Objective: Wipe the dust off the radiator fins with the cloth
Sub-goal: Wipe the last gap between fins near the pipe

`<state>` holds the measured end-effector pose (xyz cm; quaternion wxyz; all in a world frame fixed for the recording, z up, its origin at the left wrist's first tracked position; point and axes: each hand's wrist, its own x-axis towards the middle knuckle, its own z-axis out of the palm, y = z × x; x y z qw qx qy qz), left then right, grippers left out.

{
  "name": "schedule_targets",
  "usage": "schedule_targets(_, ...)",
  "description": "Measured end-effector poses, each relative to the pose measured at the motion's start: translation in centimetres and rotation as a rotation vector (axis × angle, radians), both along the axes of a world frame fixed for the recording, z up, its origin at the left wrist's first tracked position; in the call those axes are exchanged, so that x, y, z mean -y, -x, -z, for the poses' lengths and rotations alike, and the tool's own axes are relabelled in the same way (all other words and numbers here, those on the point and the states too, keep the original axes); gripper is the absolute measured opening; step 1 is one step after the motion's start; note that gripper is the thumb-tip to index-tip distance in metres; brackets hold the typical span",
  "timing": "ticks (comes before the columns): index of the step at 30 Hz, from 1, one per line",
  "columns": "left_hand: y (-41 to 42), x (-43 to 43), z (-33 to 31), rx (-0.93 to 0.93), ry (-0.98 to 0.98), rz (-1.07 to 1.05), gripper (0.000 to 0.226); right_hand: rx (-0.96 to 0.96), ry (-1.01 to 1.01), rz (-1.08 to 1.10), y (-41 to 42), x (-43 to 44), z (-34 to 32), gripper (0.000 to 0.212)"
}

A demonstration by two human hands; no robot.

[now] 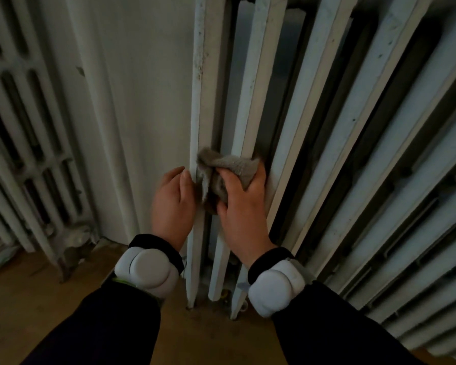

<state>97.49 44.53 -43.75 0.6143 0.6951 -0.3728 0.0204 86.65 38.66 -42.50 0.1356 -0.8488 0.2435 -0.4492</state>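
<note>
A tall white cast-iron radiator (313, 127) fills the middle and right, its long fins running up from the floor. A crumpled grey cloth (229, 167) lies against the leftmost fins at mid height. My right hand (244, 206) grips the cloth and presses it onto the second fin. My left hand (173, 201) rests against the outer edge of the leftmost fin (196, 114), thumb along it, fingers relaxed and holding nothing. Both wrists wear white trackers over dark sleeves.
A second white radiator (29, 154) stands at the left, with a painted white wall panel (132, 101) between the two. Wooden floor (63, 312) runs below, where the radiator feet (216, 296) stand.
</note>
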Motion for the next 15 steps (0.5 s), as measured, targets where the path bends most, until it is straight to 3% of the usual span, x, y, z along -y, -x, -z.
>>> schedule_targets(5,-0.1,0.0,-0.6,-0.015,-0.006,0.025,0.049,-0.015,-0.116,-0.023,0.8,0.6,3.9,0.062)
schedule_targets(10,-0.1,-0.2,-0.5,-0.001,-0.019,0.023,0.043,-0.032,-0.109,0.038,0.1,0.7,5.5,0.074)
schedule_targets(15,0.4,-0.2,-0.9,-0.017,-0.044,-0.001,0.035,-0.056,-0.161,-0.065,1.0,0.3,4.4,0.063)
